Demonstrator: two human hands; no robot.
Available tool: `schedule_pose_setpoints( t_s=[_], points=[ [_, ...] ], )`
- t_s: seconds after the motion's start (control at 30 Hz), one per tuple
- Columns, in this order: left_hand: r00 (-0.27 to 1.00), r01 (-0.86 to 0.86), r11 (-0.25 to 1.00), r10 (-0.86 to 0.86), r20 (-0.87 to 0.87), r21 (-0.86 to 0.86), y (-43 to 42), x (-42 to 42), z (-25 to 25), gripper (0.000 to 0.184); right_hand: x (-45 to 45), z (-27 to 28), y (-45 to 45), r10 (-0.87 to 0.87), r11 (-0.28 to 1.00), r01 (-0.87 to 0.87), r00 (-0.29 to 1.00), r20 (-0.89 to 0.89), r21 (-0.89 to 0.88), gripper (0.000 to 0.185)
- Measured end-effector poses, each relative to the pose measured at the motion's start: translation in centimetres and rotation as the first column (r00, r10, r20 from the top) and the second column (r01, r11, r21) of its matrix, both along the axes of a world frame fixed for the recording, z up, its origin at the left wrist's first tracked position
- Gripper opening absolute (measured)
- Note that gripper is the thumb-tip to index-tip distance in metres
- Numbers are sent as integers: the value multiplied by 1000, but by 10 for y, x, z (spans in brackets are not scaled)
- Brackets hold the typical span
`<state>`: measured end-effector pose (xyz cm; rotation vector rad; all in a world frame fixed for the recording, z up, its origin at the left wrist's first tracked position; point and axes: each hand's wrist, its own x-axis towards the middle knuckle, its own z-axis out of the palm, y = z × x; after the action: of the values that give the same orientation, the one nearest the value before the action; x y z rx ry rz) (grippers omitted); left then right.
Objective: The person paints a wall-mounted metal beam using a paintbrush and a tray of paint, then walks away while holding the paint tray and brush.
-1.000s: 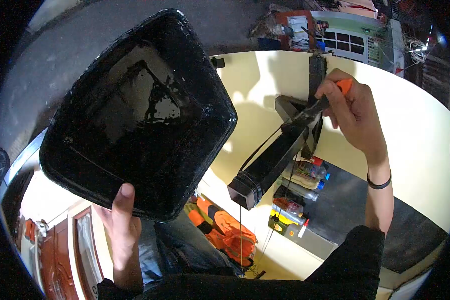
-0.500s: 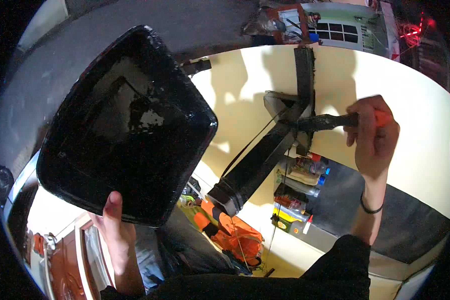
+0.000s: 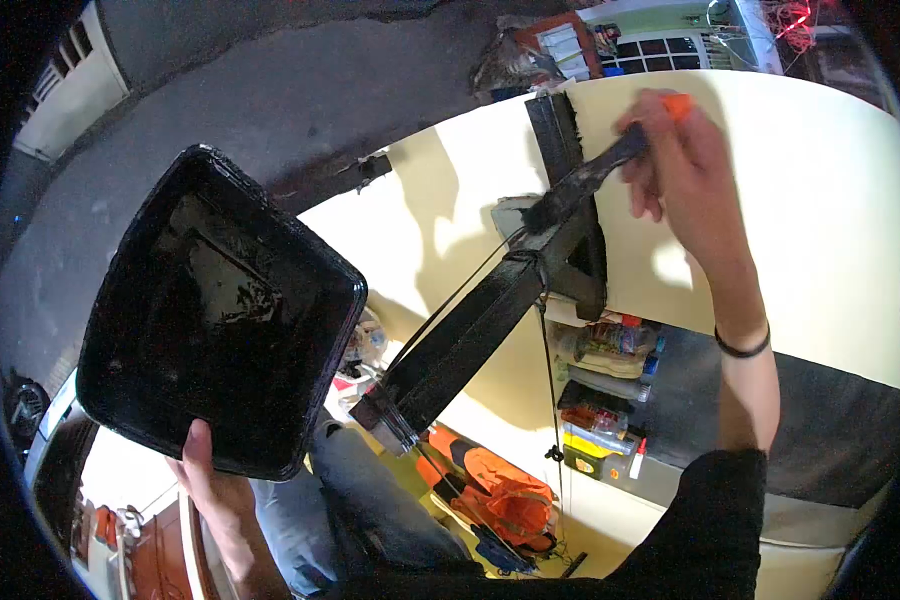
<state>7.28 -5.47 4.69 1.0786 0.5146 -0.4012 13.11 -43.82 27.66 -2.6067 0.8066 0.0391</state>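
Observation:
My left hand (image 3: 215, 500) grips the near edge of a black tray (image 3: 150, 375), thumb over the rim. Wet black paint (image 3: 240, 295) glistens inside it. In my right hand (image 3: 695, 190) is a paintbrush (image 3: 595, 178) with an orange handle end; my fingers are closed round it. The dark bristles are at the top of a black beam (image 3: 465, 340), seemingly touching near its joint with a black wall bar (image 3: 553, 140). A dark cord (image 3: 542, 265) is looped round the beam and hangs down. The tray is left of the beam, apart from it.
A cream wall (image 3: 810, 220) curves behind the beam. Several bottles (image 3: 610, 350) line a shelf beside a dark panel (image 3: 800, 430). Below are an orange bag-like item (image 3: 510, 500) and a jeans-clad leg (image 3: 360, 500). Grey pavement (image 3: 270, 100) lies at upper left.
The brush and my right hand have moved up and left, and the brush now slants down toward the beam. The tray sits lower and slightly left. The whole view has shifted a little.

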Motion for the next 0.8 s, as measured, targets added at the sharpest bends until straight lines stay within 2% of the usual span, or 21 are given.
schedule_pose_setpoints(
  t_s=[0.03, 0.07, 0.13, 0.17, 0.23, 0.3, 0.37, 0.43, 0.5, 0.53, 0.57, 0.63, 0.67, 0.7, 0.73, 0.77, 0.8],
  points=[
    [1000, -1, 1000, 1, 1, 0, -2, 1, 3, 61, 5, -8, -1, -32, 999, 34, 997, -75, 23, 36],
    [1000, -13, 1000, 13, -15, -9, -3, 1, 5, 61, 6, -12, -8, -28, 999, 30, 997, -78, 26, 36],
    [998, -43, 999, 43, -47, -8, 1, -4, 4, 62, 6, -14, -25, -21, 988, -15, 973, -230, -152, 39],
    [998, -41, 999, 39, -53, -22, 4, -7, 1, 62, 10, -13, -26, -7, 988, -29, 971, -239, -148, 39],
    [997, -44, 998, 41, -58, -40, 5, -12, -2, 62, 12, -7, -22, 118, 958, -138, 989, -91, -250, 40],
    [991, -88, 996, 88, -103, 2, 3, -13, -2, 62, 12, -9, -7, 79, 980, -87, 996, -53, -181, 39],
    [988, -92, 996, 89, -127, -16, -3, -5, 10, 66, 11, -14, -1, -46, 997, 54, 989, -139, 53, 37],
    [984, -96, 995, 89, -151, -34, -3, -3, 12, 71, 11, -21, -17, 14, 1000, -13, 983, -182, 10, 35],
    [989, -107, 994, 104, -103, -21, 0, -10, 5, 59, 18, -24, -28, 102, 951, -169, 962, -253, -259, 33],
    [988, -112, 994, 109, -110, -19, 2, -13, 2, 59, 20, -26, -27, 190, 928, -236, 966, -177, -289, 32],
    [986, -102, 995, 102, -133, 7, 5, -15, -1, 59, 21, -28, -24, 195, 927, -242, 963, -185, -286, 32],
    [981, -90, 995, 94, -169, 30, 4, -15, -4, 59, 20, -33, -19, 348, 871, -411, 903, -252, -270, 32],
    [982, -79, 996, 84, -168, 33, 0, -12, 0, 59, 22, -37, -20, 469, 786, -564, 811, -349, -253, 35],
    [983, -69, 997, 74, -166, 35, -3, -10, 1, 59, 26, -39, -14, 471, 784, -569, 806, -359, -247, 35],
    [979, -56, 998, 61, -193, 29, 0, -11, -2, 61, 31, -38, -2, 297, 933, -345, 897, -328, -99, 35],
    [977, -55, 998, 60, -203, 28, 0, -12, -3, 61, 34, -39, 5, 98, 995, -85, 940, -328, 54, 35],
    [970, -72, 997, 75, -232, 20, 1, -12, -4, 64, 34, -42, -10, 23, 975, 28, 974, -225, 221, 34]
  ],
)
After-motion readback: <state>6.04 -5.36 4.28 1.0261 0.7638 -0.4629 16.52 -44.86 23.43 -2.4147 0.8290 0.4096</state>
